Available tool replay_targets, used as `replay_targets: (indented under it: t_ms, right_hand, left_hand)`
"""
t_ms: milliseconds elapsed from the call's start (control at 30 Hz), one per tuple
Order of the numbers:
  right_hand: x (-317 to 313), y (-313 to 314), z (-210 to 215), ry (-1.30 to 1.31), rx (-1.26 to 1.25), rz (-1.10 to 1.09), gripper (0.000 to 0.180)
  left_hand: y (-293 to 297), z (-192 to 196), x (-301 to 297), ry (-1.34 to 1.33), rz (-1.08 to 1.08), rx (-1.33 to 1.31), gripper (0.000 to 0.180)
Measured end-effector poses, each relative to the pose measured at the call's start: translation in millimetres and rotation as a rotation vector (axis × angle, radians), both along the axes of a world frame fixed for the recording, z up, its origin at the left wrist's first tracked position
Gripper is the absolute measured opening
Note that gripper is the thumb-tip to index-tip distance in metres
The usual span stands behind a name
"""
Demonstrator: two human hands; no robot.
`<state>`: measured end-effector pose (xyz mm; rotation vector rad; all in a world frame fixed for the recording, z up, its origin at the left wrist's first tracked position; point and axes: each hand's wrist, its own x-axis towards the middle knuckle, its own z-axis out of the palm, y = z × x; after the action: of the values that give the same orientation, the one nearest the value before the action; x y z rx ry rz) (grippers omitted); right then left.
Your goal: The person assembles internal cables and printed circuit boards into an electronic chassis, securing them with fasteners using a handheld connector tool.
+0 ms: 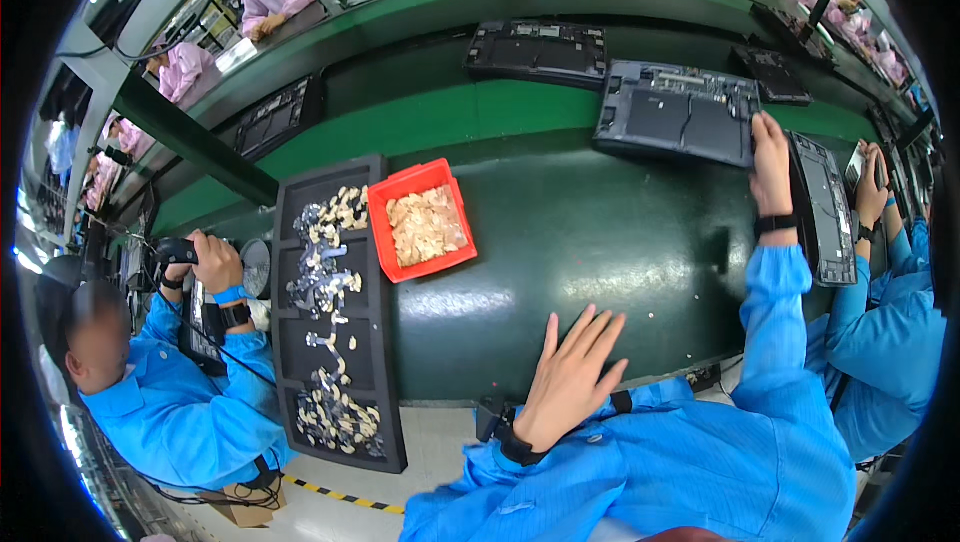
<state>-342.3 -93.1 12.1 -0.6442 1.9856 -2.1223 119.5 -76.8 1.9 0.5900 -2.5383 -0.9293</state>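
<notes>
My right hand (770, 164), arm stretched forward, is closed on the right edge of an opened laptop base (680, 107). This dark grey base shows its circuit board along the far side and flat black battery blocks nearer me. It lies at the back of the green bench, over the edge of the belt strip. My left hand (572, 380) is open above the bench's front edge, fingers spread and holding nothing. A second laptop base (826, 207) stands just right of my right wrist.
Left on the green bench (540, 242) are a red bin (458, 258) of small cream pieces and a black compartment tray (392, 382) of small parts. More laptop bases (537, 50) sit behind. Co-workers flank me; the left one's hand (215, 262) holds a black tool.
</notes>
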Motion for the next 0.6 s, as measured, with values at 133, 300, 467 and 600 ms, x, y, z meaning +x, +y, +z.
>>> replay_targets:
  t_ms: [133, 300, 467, 600]
  right_hand:
    - [-69.2, -43.9, 34.5, 0.008, 0.053, -0.061, 0.046]
    - [-160.5, -88.8, 32.4, -0.045, 0.252, -0.014, 0.046]
    - [-209.0, -84.3, 49.0, 0.373, 0.172, -0.101, 0.037]
    - [-91.4, -144.1, 93.6, 0.082, 0.071, 0.120, 0.035]
  left_hand:
    - [-1.1, -14.1, 19.1, 0.045, 0.131, -0.005, 0.040]
    - [-1.2, -14.1, 16.2, 0.109, 0.216, -0.013, 0.028]
    - [-4.4, -13.2, 11.3, 0.119, 0.171, 0.003, 0.024]
    - [-4.5, -14.7, 17.6, 0.129, 0.194, 0.042, 0.022]
